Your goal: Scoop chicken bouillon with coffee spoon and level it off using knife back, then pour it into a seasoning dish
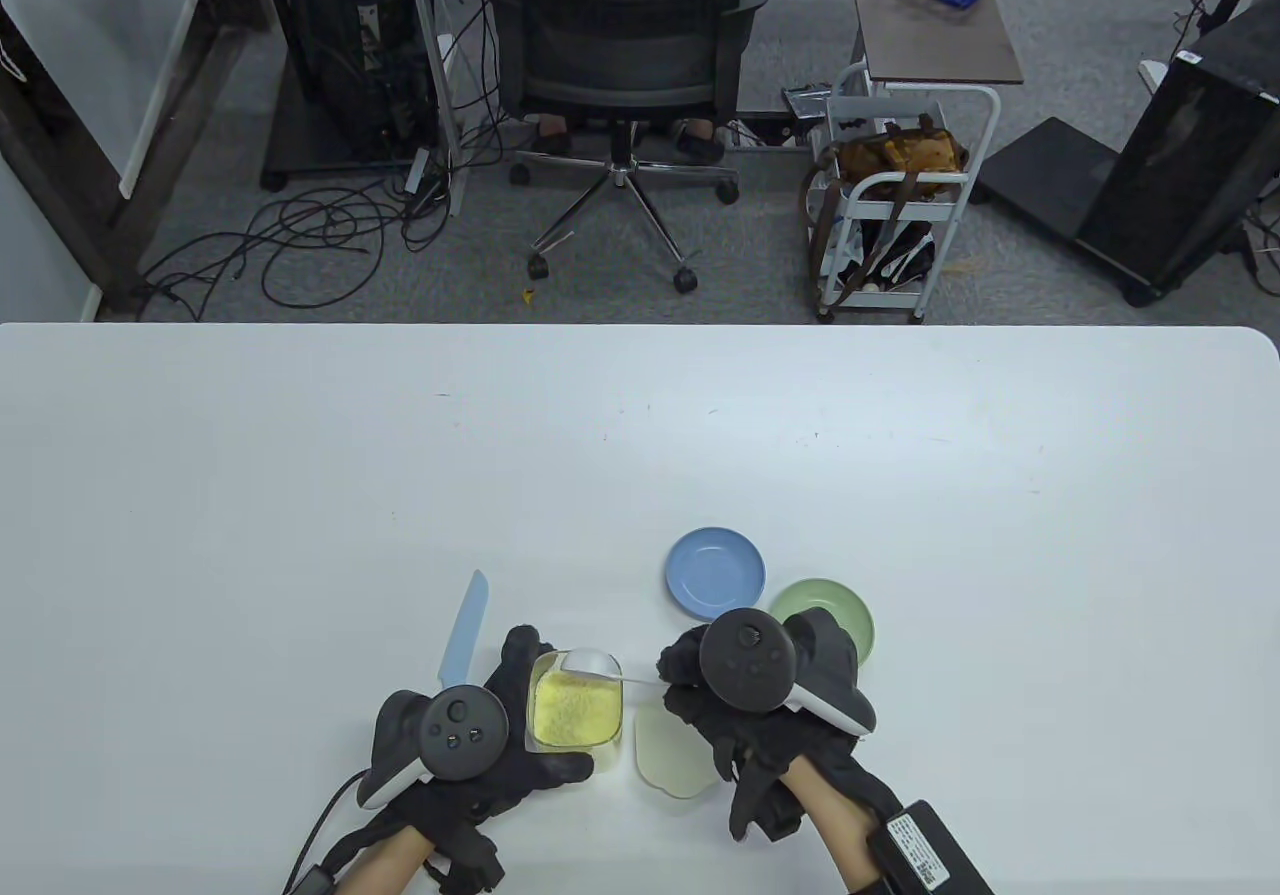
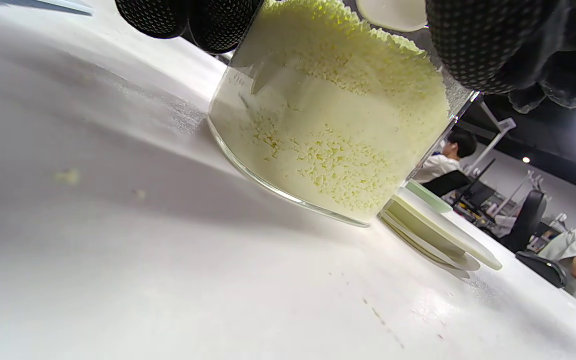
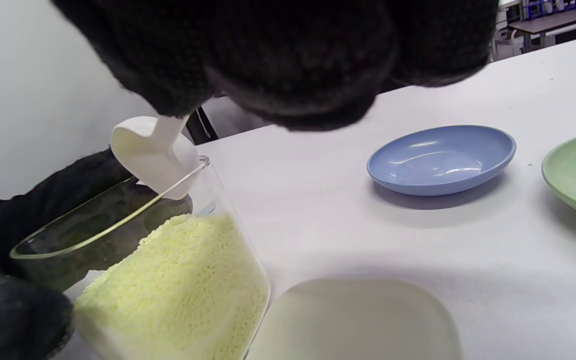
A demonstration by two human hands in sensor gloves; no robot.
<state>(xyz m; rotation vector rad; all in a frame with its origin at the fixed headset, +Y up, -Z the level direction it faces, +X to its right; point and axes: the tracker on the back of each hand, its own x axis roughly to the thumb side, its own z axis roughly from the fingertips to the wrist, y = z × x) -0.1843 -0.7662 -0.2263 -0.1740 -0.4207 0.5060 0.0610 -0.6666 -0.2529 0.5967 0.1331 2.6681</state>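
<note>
A clear glass jar [image 1: 575, 710] of yellow chicken bouillon granules [image 3: 188, 280] stands near the table's front edge, tilted. My left hand [image 1: 500, 725] grips it round the sides. My right hand [image 1: 740, 705] pinches the handle of a white coffee spoon [image 1: 600, 663]. The spoon's bowl [image 3: 153, 155] hangs over the jar's rim, above the granules. A pale blue knife [image 1: 466, 630] lies on the table left of the jar. A blue seasoning dish [image 1: 715, 572] and a green dish [image 1: 825, 615] sit to the right, both bare inside.
The jar's cream lid [image 1: 672, 753] lies flat just right of the jar, under my right hand. Beyond the white table [image 1: 640, 435] are an office chair [image 1: 620, 55], a small trolley [image 1: 900, 195] and floor cables. People sit at desks in the left wrist view.
</note>
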